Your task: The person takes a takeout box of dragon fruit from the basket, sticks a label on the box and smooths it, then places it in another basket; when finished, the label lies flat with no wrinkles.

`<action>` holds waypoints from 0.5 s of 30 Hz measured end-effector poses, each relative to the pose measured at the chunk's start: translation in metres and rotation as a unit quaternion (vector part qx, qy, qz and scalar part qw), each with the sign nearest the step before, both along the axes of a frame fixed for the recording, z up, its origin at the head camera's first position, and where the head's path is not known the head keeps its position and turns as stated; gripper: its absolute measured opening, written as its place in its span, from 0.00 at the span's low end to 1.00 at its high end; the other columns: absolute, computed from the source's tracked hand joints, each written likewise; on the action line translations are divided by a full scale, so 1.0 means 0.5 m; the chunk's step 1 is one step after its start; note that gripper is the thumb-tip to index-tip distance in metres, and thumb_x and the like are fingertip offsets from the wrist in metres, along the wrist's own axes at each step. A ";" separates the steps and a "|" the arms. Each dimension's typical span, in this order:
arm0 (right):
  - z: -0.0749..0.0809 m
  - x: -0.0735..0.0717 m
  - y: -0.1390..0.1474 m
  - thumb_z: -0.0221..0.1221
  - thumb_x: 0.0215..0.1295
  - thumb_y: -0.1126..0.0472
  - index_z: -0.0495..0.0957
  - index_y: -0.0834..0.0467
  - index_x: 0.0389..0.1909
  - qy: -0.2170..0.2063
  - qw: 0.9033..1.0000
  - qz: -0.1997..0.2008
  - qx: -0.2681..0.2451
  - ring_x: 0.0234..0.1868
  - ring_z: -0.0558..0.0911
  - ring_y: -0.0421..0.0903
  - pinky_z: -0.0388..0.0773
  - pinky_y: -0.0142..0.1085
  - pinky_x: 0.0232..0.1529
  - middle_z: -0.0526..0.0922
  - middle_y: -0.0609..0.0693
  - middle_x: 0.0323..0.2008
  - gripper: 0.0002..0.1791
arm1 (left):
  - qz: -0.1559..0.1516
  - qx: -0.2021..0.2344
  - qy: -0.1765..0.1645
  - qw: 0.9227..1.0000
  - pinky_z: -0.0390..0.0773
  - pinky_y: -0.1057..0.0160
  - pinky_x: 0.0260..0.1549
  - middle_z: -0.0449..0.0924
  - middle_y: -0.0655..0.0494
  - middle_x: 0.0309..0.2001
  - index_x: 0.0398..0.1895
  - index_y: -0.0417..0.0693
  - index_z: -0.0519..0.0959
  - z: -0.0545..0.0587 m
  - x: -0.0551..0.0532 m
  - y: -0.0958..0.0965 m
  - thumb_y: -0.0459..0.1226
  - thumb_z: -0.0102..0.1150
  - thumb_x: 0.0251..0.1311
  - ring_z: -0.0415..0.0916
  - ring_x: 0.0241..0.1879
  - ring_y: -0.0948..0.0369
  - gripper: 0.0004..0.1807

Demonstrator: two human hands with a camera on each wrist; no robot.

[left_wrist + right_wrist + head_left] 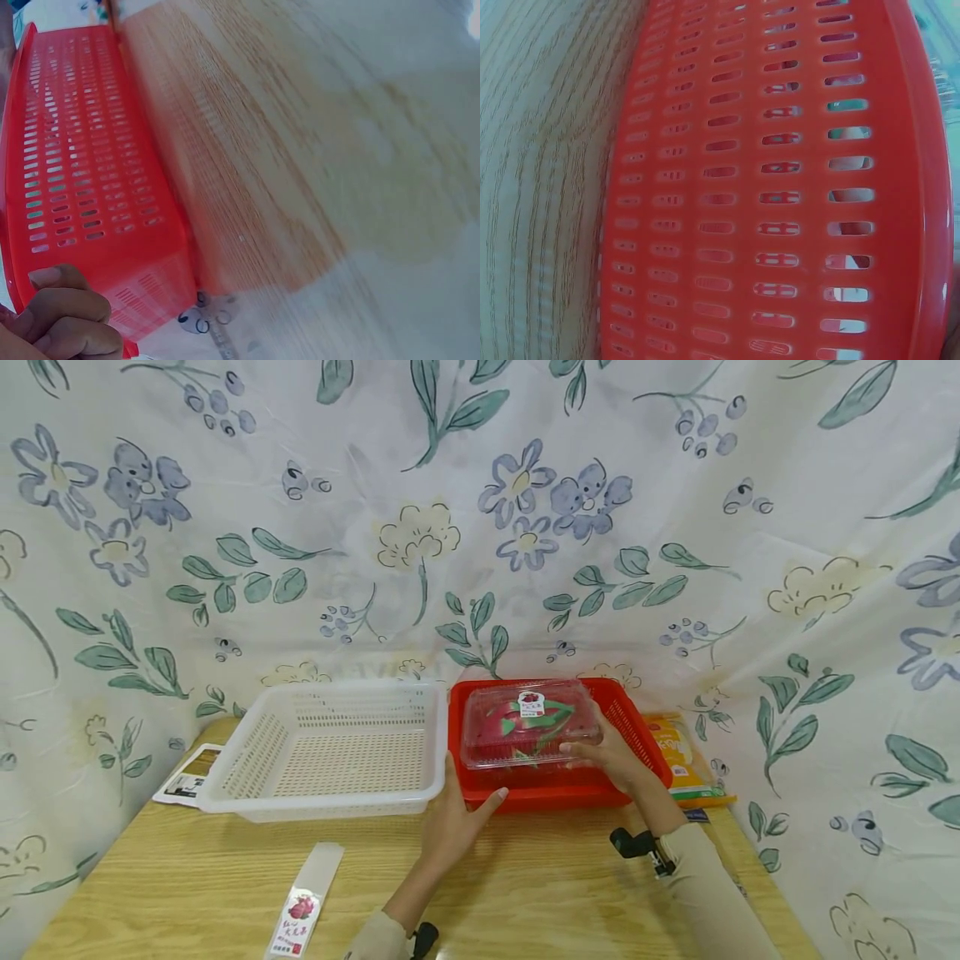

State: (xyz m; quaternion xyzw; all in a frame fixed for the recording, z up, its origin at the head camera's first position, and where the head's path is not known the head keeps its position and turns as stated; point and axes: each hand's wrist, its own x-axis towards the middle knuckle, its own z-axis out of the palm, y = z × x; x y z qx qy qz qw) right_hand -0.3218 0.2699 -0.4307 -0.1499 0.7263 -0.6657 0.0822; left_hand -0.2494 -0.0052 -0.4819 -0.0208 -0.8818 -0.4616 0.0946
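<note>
My right hand (611,752) grips a clear plastic fruit box (480,727) at its right end, thumb along the front edge. Inside the box is a red dragon fruit (506,725) with green scales, and a small label (531,703) sticks to the lid. The box lies tilted at the top of a red slotted basket (551,800). Around the basket's front left corner my left hand (448,827) holds on, its thumb over the front rim. In the left wrist view, curled fingers (67,307) overlap that corner; the right wrist view shows the basket's slotted wall (727,180).
A white plastic basket (322,808) stands left of the red one, close beside it. On the table (555,893) lies a strip of dragon fruit labels (303,897). A yellow packet (678,752) is at the right, and a white-edged packet (183,781) at the far left.
</note>
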 end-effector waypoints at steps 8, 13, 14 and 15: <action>-0.003 -0.007 -0.004 0.62 0.66 0.63 0.43 0.44 0.78 -0.006 1.000 -0.006 0.018 0.55 0.80 0.53 0.82 0.50 0.49 0.70 0.63 0.67 0.47 | 0.011 -0.018 0.002 1.000 0.81 0.49 0.41 0.75 0.50 0.65 0.80 0.54 0.44 0.002 -0.001 0.000 0.68 0.61 0.52 0.80 0.49 0.50 0.60; -0.003 -0.008 -0.005 0.62 0.66 0.65 0.44 0.44 0.78 -0.017 1.000 -0.010 0.011 0.54 0.81 0.53 0.82 0.51 0.46 0.70 0.64 0.66 0.47 | 0.026 -0.045 0.005 0.999 0.80 0.49 0.37 0.78 0.47 0.61 0.80 0.50 0.45 0.002 0.000 0.002 0.69 0.60 0.52 0.82 0.44 0.48 0.61; -0.004 -0.008 -0.005 0.62 0.66 0.65 0.44 0.44 0.78 -0.019 1.000 -0.009 0.009 0.54 0.81 0.54 0.82 0.51 0.46 0.70 0.64 0.66 0.47 | 0.029 -0.049 0.004 0.998 0.79 0.49 0.36 0.78 0.46 0.61 0.80 0.50 0.45 0.003 0.001 0.003 0.69 0.60 0.52 0.82 0.43 0.47 0.61; -0.005 -0.009 -0.005 0.61 0.66 0.65 0.44 0.44 0.78 -0.019 1.000 -0.009 0.010 0.54 0.81 0.54 0.82 0.51 0.46 0.70 0.64 0.66 0.47 | 0.030 -0.050 0.003 0.998 0.79 0.49 0.36 0.78 0.46 0.61 0.80 0.50 0.45 0.003 0.001 0.003 0.69 0.60 0.51 0.82 0.43 0.47 0.61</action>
